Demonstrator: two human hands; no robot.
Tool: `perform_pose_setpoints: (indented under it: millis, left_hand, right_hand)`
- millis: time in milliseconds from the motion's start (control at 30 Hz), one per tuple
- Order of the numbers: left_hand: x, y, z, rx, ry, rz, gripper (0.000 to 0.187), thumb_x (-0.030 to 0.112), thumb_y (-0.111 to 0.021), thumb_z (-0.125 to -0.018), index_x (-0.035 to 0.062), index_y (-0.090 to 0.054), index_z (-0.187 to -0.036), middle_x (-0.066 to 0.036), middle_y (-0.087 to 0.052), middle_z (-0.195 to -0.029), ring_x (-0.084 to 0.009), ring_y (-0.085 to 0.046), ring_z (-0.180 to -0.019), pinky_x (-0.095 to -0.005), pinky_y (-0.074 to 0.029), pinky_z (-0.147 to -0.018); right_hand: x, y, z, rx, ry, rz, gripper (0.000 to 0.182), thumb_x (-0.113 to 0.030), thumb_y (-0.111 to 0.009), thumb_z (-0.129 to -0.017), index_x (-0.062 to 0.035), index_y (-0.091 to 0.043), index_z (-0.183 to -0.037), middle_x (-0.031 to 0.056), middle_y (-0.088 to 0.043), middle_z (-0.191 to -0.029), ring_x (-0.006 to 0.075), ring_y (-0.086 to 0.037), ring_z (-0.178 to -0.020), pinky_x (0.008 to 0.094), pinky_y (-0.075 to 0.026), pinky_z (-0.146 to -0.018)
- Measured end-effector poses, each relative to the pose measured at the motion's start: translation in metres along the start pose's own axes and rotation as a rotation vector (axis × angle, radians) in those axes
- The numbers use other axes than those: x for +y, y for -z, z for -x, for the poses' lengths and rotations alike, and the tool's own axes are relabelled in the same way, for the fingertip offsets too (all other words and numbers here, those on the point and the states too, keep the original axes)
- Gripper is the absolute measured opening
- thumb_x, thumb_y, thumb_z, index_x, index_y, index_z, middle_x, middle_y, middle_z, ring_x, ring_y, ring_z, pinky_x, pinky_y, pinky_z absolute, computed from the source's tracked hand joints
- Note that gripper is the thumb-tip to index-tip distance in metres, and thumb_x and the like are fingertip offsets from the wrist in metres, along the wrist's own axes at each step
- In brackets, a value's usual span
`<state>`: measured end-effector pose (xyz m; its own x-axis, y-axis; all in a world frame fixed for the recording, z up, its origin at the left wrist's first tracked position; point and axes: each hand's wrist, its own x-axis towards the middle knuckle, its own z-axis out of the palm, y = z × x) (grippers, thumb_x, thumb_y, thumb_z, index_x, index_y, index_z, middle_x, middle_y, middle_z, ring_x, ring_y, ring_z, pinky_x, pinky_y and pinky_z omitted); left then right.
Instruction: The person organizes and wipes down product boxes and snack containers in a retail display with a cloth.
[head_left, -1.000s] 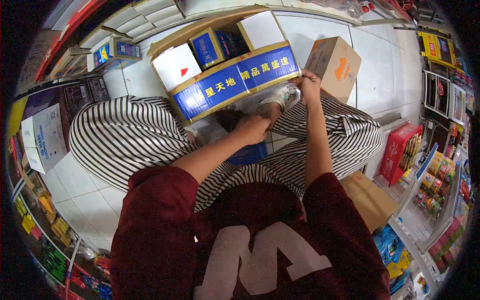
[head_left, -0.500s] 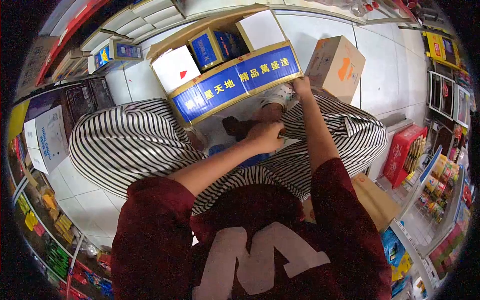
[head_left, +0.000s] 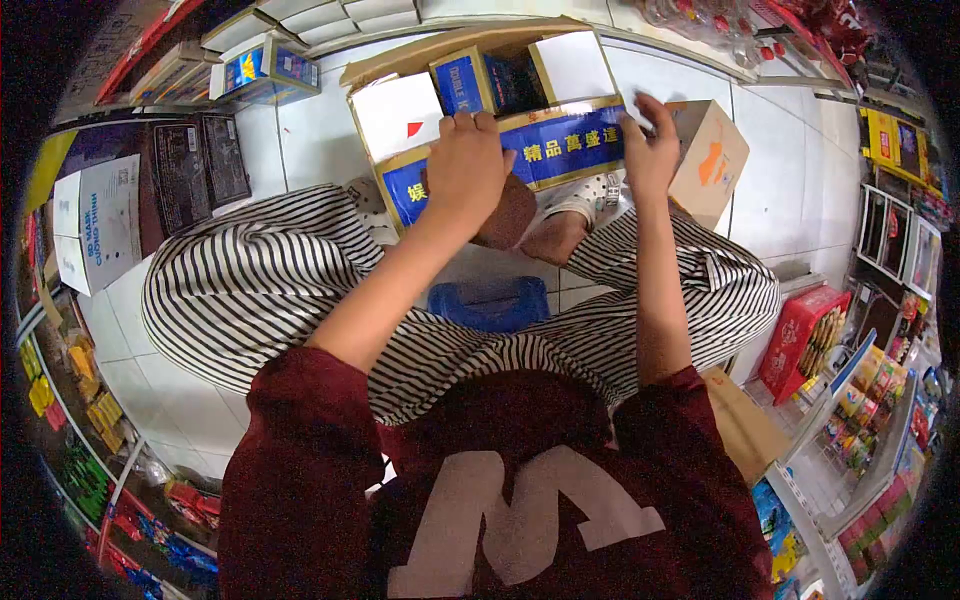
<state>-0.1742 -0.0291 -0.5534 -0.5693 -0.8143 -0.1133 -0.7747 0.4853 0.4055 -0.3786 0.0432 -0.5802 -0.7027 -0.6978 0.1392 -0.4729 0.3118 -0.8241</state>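
Observation:
A cardboard box (head_left: pixel 572 148) with a blue and gold front panel stands on the floor between my feet, open at the top. White boxes (head_left: pixel 398 108) and a blue-and-gold carton (head_left: pixel 462 84) stand inside it. My left hand (head_left: pixel 468 165) lies against the front panel, fingers curled round a brown cloth (head_left: pixel 512 212) that hangs below it. Beside the box's right end is my right hand (head_left: pixel 652 152), thumb and fingers apart, with nothing in it.
A brown carton with an orange mark (head_left: pixel 712 160) stands right of the box. The blue plastic stool (head_left: pixel 490 305) shows between my legs. Shelves of packaged goods line both sides, with a red bin (head_left: pixel 800 340) on the right and a face-mask box (head_left: pixel 100 225) on the left.
My left hand has moved up with the brown cloth onto the front panel. My right hand has released the box's right corner. The box appears slightly further right in view.

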Motion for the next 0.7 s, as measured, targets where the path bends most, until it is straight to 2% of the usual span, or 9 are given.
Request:
perform_pose_setpoints:
  millis: [33, 67, 133, 233, 367, 467, 567, 667, 700]
  left_hand:
    - [0.000, 0.006, -0.001, -0.053, -0.010, 0.012, 0.033, 0.021, -0.062, -0.071, -0.0032, -0.053, -0.092, -0.020, -0.055, -0.090, -0.0323, -0.053, -0.086, -0.0404, -0.045, -0.074]
    - [-0.003, 0.015, -0.001, -0.105, -0.017, 0.023, 0.032, 0.020, -0.061, -0.071, -0.0033, -0.053, -0.092, -0.020, -0.057, -0.089, -0.0324, -0.054, -0.084, -0.0403, -0.046, -0.072]
    - [-0.007, 0.019, 0.001, -0.131, -0.038, -0.008, 0.029, 0.017, -0.061, -0.070, -0.0038, -0.053, -0.090, -0.020, -0.058, -0.086, -0.0322, -0.055, -0.080, -0.0400, -0.047, -0.070]
    - [-0.005, 0.018, 0.006, -0.119, -0.097, -0.106, 0.026, 0.011, -0.059, -0.066, -0.0052, -0.054, -0.086, -0.019, -0.059, -0.084, -0.0305, -0.056, -0.079, -0.0380, -0.048, -0.067]
    - [-0.007, 0.007, 0.008, -0.008, -0.078, -0.094, 0.027, 0.009, -0.059, -0.066, -0.0042, -0.052, -0.089, -0.018, -0.057, -0.085, -0.0293, -0.054, -0.083, -0.0374, -0.048, -0.067]
    - [-0.007, -0.003, 0.007, 0.044, -0.050, -0.073, 0.030, 0.007, -0.059, -0.066, -0.0035, -0.051, -0.093, -0.017, -0.056, -0.086, -0.0285, -0.053, -0.085, -0.0366, -0.048, -0.068]
    - [-0.009, -0.006, 0.007, 0.039, -0.055, -0.046, 0.036, 0.007, -0.063, -0.063, -0.0032, -0.050, -0.095, -0.017, -0.055, -0.088, -0.0284, -0.052, -0.087, -0.0357, -0.047, -0.071]
    - [-0.015, -0.015, 0.003, 0.028, -0.066, -0.046, 0.046, 0.009, -0.069, -0.057, -0.0033, -0.049, -0.097, -0.017, -0.055, -0.091, -0.0292, -0.052, -0.088, -0.0359, -0.047, -0.073]
    - [-0.016, -0.015, 0.002, 0.001, -0.066, -0.035, 0.050, 0.011, -0.071, -0.055, -0.0033, -0.049, -0.098, -0.017, -0.055, -0.092, -0.0297, -0.052, -0.089, -0.0365, -0.047, -0.073]
  right_hand:
    - [-0.014, -0.004, -0.002, -0.027, 0.184, 0.131, 0.031, -0.014, -0.062, -0.072, -0.0048, -0.057, -0.101, 0.0134, -0.058, -0.099, 0.0257, -0.053, -0.093, 0.0328, -0.041, -0.080]
    - [-0.049, -0.004, 0.001, -0.140, 0.215, 0.141, 0.030, -0.017, -0.063, -0.071, -0.0049, -0.059, -0.098, 0.0139, -0.057, -0.098, 0.0295, -0.051, -0.098, 0.0344, -0.040, -0.082]
    - [-0.060, -0.011, -0.002, -0.325, 0.418, 0.182, 0.028, -0.020, -0.063, -0.072, -0.0049, -0.060, -0.095, 0.0130, -0.056, -0.101, 0.0301, -0.050, -0.099, 0.0358, -0.040, -0.084]
    - [-0.066, -0.009, 0.005, -0.741, 0.499, 0.346, 0.035, -0.012, -0.068, -0.066, -0.0063, -0.059, -0.099, 0.0096, -0.053, -0.108, 0.0261, -0.050, -0.100, 0.0330, -0.041, -0.084]
    - [-0.060, -0.014, 0.015, -0.659, 0.517, 0.372, 0.054, -0.001, -0.072, -0.050, -0.0082, -0.054, -0.100, 0.0077, -0.050, -0.109, 0.0280, -0.046, -0.104, 0.0352, -0.038, -0.088]
    - [-0.051, -0.024, 0.017, -0.554, 0.517, 0.418, 0.057, -0.007, -0.071, -0.048, -0.0105, -0.053, -0.102, 0.0070, -0.049, -0.108, 0.0285, -0.046, -0.100, 0.0376, -0.039, -0.083]
    - [-0.044, -0.030, 0.014, -0.565, 0.580, 0.452, 0.058, -0.009, -0.073, -0.047, -0.0116, -0.052, -0.102, 0.0059, -0.048, -0.108, 0.0271, -0.046, -0.099, 0.0380, -0.039, -0.080]
    - [-0.046, -0.037, 0.002, -0.622, 0.626, 0.564, 0.057, -0.015, -0.076, -0.046, -0.0076, -0.054, -0.098, 0.0090, -0.051, -0.102, 0.0287, -0.047, -0.097, 0.0361, -0.038, -0.085]
    - [-0.046, -0.042, -0.003, -0.694, 0.625, 0.601, 0.057, -0.017, -0.077, -0.045, -0.0076, -0.054, -0.096, 0.0092, -0.052, -0.100, 0.0286, -0.047, -0.096, 0.0362, -0.039, -0.084]
